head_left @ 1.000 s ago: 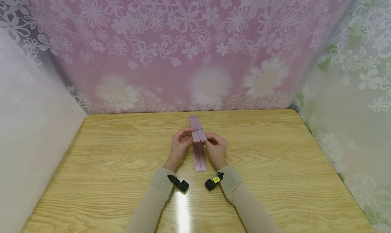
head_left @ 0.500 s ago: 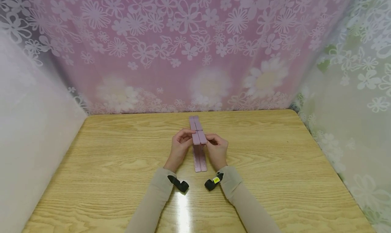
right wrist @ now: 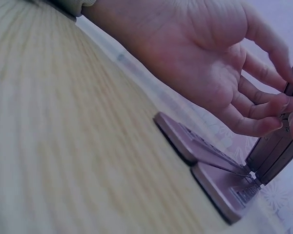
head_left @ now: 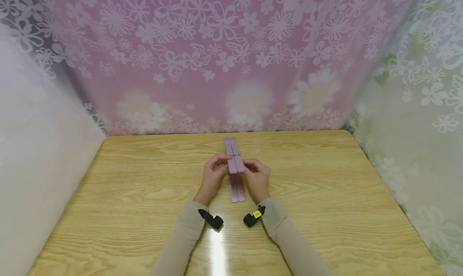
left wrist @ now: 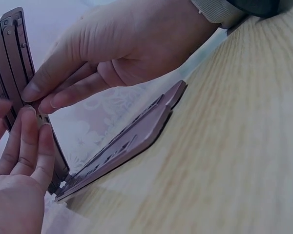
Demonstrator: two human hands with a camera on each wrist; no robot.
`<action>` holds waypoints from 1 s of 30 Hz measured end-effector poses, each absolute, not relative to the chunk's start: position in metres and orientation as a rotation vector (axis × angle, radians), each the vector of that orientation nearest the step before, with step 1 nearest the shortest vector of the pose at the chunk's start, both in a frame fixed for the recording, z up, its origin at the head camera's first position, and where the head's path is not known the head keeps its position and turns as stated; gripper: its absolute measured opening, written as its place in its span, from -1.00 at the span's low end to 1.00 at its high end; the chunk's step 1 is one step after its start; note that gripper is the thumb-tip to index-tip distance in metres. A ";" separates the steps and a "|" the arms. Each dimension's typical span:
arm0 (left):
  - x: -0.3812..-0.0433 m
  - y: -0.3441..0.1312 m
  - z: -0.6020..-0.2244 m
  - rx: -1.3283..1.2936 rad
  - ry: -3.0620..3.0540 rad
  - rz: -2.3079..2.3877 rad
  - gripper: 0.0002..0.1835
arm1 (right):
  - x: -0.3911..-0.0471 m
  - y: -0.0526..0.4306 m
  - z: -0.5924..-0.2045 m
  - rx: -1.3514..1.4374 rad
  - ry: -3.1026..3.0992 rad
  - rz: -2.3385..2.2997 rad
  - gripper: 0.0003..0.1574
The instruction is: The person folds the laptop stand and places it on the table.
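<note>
Both hands hold a pink-purple metal folding stand (head_left: 235, 164), its narrow twin bars side by side with a slim gap between them. The lower plates (left wrist: 122, 141) lie flat on the wood, while the hinged section rises steeply from their far end in both wrist views. My left hand (head_left: 213, 174) pinches the raised section from the left, fingers curled. From the other side, my right hand (head_left: 258, 176) pinches it, with the thumb and fingertips meeting the left hand's fingertips between the bars. The fingertips hide part of the joint there.
A wood-grain table (head_left: 318, 195) spreads around the stand. A pink flowered curtain (head_left: 173, 66) hangs behind its far edge, with pale sheets at the left and right. Black wrist straps (head_left: 211, 219) sit over the sleeves.
The near end of the stand's upper section has come slightly down and towards me. Both hands keep their hold and have barely shifted.
</note>
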State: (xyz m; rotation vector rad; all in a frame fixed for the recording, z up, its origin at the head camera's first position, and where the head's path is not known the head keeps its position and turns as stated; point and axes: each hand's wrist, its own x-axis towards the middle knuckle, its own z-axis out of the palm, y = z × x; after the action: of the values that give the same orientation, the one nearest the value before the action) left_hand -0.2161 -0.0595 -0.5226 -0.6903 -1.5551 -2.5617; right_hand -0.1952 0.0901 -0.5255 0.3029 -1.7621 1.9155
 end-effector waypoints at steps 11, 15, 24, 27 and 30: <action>-0.211 -0.058 -0.519 -0.599 -1.542 -2.660 -0.73 | -0.189 0.097 -0.524 0.430 -1.652 2.049 -0.76; -0.210 -0.057 -0.521 -0.541 -1.618 -2.576 -0.71 | -0.187 0.099 -0.524 0.368 -1.706 2.115 -0.65; -0.202 -0.059 -0.518 -0.484 -1.733 -2.496 -0.81 | -0.185 0.103 -0.524 0.383 -1.858 2.098 -0.71; -0.198 -0.061 -0.512 -0.521 -1.762 -2.464 -0.82 | -0.184 0.104 -0.524 0.399 -1.876 2.108 -0.71; -0.193 -0.062 -0.506 -0.558 -1.812 -2.416 -0.83 | -0.182 0.105 -0.524 0.391 -1.897 2.109 -0.73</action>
State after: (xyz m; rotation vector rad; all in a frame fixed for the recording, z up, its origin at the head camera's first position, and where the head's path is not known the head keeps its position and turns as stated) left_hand -0.1934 -0.0619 -0.5059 -0.5576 -1.8120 -2.4158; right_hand -0.1815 0.1052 -0.5236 0.3906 -1.8973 2.1089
